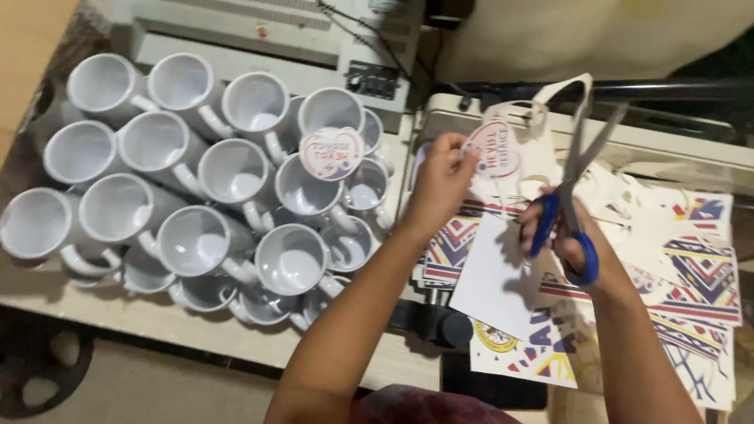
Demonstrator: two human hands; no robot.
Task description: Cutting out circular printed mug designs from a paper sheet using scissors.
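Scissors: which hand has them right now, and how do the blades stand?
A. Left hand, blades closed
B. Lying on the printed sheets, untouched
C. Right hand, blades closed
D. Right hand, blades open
D. The right hand has its fingers through the blue handles of the scissors, whose grey blades spread apart in a V, while the left hand holds a round paper cutout.

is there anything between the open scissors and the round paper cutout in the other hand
Nothing visible: the blue-handled scissors in the right hand stand open just right of the round printed paper cutout pinched by the left hand.
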